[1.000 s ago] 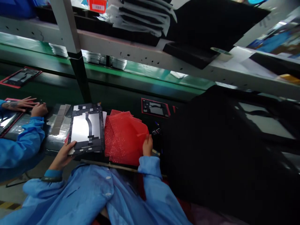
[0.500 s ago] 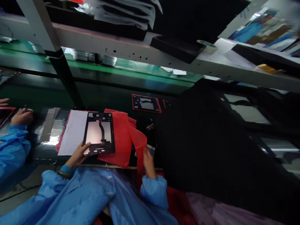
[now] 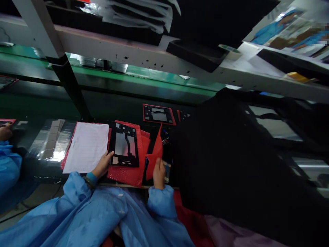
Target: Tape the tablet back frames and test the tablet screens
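Left hand: The left hand (image 3: 102, 165) is reaching to the lower-left edge of a black-framed panel (image 3: 124, 145), its fingers resting there; whether it is gripping cannot be told.

Right hand: The right hand (image 3: 158, 174) is clenching a flap of a red bubble bag (image 3: 155, 155), which is standing up between the thumb and fingers.

Panel position: The black-framed panel is lying flat on red bubble sheeting (image 3: 125, 175), just right of a white ruled paper sheet (image 3: 86, 147) and left of the raised flap.

Handling: The fingers are staying on the frame's edge, clear of the pale central panel; contact at the rim is sparing the exposed surface. The upright flap is standing apart from the frame, not dragging across it.

Around the work: A small card (image 3: 167, 171) is lying just right of the right hand. Silver foil sheets (image 3: 51, 141) are lying on the bench (image 3: 43, 175) left of the paper.

In the way: A co-worker's hand (image 3: 5, 133), in a blue sleeve (image 3: 9, 168), is working at the far left, well apart from the panel.

Beyond: A red-bordered panel (image 3: 159, 115) is lying farther along, before a green conveyor (image 3: 144, 82). A dark mass (image 3: 231, 154), unclear in form, is filling the right side.
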### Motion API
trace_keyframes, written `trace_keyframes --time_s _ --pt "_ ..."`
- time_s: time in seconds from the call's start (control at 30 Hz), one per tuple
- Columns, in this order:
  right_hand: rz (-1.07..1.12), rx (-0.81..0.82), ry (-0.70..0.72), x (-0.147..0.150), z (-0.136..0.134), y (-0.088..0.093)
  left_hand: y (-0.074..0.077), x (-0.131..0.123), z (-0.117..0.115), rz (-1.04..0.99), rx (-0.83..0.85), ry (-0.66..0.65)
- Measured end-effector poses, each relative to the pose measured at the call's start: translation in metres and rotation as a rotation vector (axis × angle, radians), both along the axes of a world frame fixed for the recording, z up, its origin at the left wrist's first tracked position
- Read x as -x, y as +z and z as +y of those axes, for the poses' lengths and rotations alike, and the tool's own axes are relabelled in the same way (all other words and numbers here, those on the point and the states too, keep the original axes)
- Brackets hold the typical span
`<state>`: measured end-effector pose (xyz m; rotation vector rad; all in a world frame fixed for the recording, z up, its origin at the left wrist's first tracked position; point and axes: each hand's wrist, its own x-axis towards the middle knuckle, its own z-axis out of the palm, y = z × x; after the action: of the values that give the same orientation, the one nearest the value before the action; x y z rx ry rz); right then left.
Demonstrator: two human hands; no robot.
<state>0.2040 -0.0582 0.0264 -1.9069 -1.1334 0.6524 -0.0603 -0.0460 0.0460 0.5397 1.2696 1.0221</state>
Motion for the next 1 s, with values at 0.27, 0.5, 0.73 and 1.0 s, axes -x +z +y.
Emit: trace_keyframes --time_s 0.27,0.5,0.73,1.0 --pt "-0.187 -0.094 0.537 0.045 0.036 0.008 0.012 0.009 -0.008 0.307 -0.104 0.042" --pt "-0.409 0.064 0.846 0.079 0.042 -0.015 0.021 0.025 -0.022 0.51 -0.099 0.127" --pt "-0.414 0.114 0.901 0.07 0.032 -0.03 0.038 0.052 -0.039 0.66 -0.072 0.295" --pt "0.087 0.003 0.865 0.086 0.024 0.014 0.059 0.049 -0.042 0.622 -0.111 0.541"
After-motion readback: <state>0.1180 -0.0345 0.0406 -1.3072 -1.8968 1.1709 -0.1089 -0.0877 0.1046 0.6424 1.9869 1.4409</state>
